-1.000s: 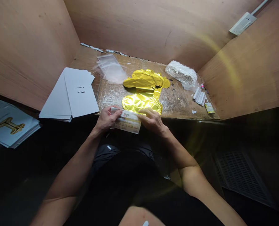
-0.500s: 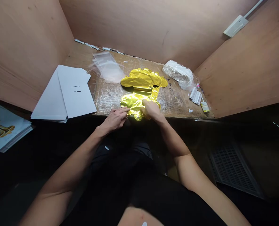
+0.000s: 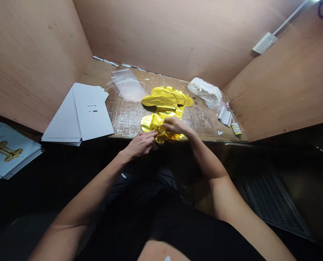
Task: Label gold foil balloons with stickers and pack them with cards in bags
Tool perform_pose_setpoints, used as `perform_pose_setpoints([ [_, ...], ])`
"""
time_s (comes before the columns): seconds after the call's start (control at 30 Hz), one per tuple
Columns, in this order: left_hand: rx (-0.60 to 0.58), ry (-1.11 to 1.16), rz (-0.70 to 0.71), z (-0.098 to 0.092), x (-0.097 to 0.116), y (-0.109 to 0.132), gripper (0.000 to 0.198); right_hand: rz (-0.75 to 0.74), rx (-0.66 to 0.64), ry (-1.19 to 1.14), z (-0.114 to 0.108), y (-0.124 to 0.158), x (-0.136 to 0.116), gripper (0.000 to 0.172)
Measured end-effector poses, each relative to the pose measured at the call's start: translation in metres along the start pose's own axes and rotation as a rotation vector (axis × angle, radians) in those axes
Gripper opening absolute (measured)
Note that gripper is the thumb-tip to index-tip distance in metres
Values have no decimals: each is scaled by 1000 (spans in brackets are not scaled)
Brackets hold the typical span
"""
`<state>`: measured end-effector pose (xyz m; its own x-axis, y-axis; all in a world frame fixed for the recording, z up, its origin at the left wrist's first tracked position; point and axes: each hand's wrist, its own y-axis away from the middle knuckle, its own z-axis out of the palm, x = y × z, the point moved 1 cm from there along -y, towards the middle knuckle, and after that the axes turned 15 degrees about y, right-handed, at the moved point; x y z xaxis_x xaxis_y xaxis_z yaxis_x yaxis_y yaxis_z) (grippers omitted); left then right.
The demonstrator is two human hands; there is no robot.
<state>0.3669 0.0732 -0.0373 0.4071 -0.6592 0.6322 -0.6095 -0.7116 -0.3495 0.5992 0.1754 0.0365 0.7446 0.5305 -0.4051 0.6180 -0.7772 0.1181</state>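
Note:
A flat, crinkled gold foil balloon [image 3: 164, 99] lies on the tabletop, its near end bunched at the front edge. My left hand [image 3: 142, 143] is at that near edge, fingertips pressed on the foil and thumb below, gripping it. Something small and pale shows under those fingers, too small to name. Just to the right, my right hand [image 3: 175, 125] pinches a fold of the foil with its fingers curled. Part of the balloon is hidden beneath both hands. Layers of gold foil overlap at the far end, so I cannot tell whether it is one balloon or more.
White sheets [image 3: 93, 119] lie to the left, near a lower stack of printed sheets [image 3: 11, 152]. Clear plastic bags [image 3: 129, 87] sit behind. A plastic-wrapped white bundle [image 3: 205, 90], a folded printed paper [image 3: 225, 117] and a yellow-and-white roll [image 3: 236, 129] stand right. Wooden walls enclose the table.
My right hand has lifted slightly and turned, now pinching a fold of foil. My left hand has shifted right along the near edge. The view has tilted a little.

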Motion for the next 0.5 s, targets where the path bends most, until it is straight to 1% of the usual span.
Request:
perform_pose_setpoints([
  [0.1, -33, -12, -52, 2, -8, -2, 20, -48, -59, 35, -25, -10, 0, 26],
  [0.13, -31, 7, -56, 2, -10, -2, 20, -31, -77, 48, -37, -14, 5, 25],
  [0.17, -22, 41, -55, 2, -13, -3, 20, 37, -40, 71, -52, -17, 13, 26],
  [0.2, -15, 92, -49, 1, -15, -3, 19, 148, 54, 104, -69, -20, 23, 26],
  [0.23, -5, 158, -44, -1, -16, -4, 18, 278, 177, 137, -87, -21, 34, 25],
  [0.27, 16, 235, -51, -4, -17, -4, 16, 430, 359, 187, -105, -20, 45, 25],
  [0.3, 54, 321, -82, -7, -16, -4, 16, 529, 501, 226, -119, -19, 53, 25],
  [0.33, 111, 414, -140, -12, -15, -4, 16, 600, 630, 263, -127, -17, 57, 26],
  [0.37, 190, 512, -221, -18, -13, -3, 19, 627, 714, 292, -129, -14, 56, 29],
  [0.4, 282, 609, -314, -24, -11, -1, 23, 595, 730, 294, -124, -10, 50, 30],
  [0.43, 377, 698, -403, -30, -8, 1, 28, 514, 694, 265, -111, -6, 40, 28],
  [0.47, 457, 778, -473, -35, -5, 3, 34, 401, 616, 216, -92, 0, 26, 26],
  [0.5, 519, 846, -521, -39, -1, 4, 39, 213, 451, 107, -69, 6, 9, 27],
])
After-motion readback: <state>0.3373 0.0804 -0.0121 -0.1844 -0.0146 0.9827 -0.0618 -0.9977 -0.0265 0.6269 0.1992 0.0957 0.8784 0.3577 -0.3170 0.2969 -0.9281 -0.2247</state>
